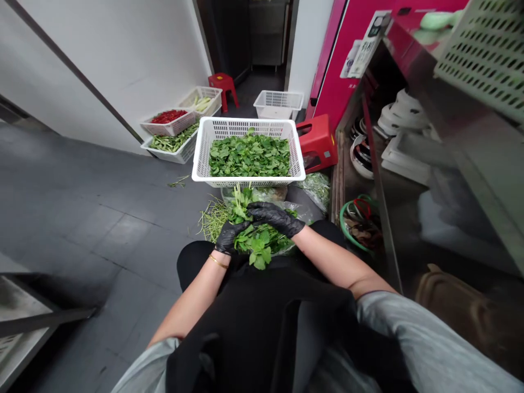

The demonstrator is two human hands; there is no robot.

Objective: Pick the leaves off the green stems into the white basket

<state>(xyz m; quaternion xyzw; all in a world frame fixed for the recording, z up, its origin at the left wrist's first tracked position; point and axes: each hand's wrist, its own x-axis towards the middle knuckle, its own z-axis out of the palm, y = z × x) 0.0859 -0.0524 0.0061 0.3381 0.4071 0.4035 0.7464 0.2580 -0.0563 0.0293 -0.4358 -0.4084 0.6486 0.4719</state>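
Both hands wear black gloves and sit above my lap. My left hand (pixel 229 236) is closed round a bunch of leafy green herbs (pixel 257 243). Fingers of my right hand (pixel 273 216) are curled over the top of the same bunch, pinching at a sprig. A white slotted basket (pixel 201 147) stands just in front, filled with picked green leaves (pixel 249 155). Bare stems (pixel 213 218) lie in a pile on the floor to the left of my hands.
White baskets of red chillies (pixel 168 117), green beans (pixel 172 143) and pale stalks (pixel 201 101) line the left wall. One red stool (pixel 223 84) stands behind, another (pixel 318 143) lies right of the basket. Steel shelving (pixel 409 180) holds dishes on the right.
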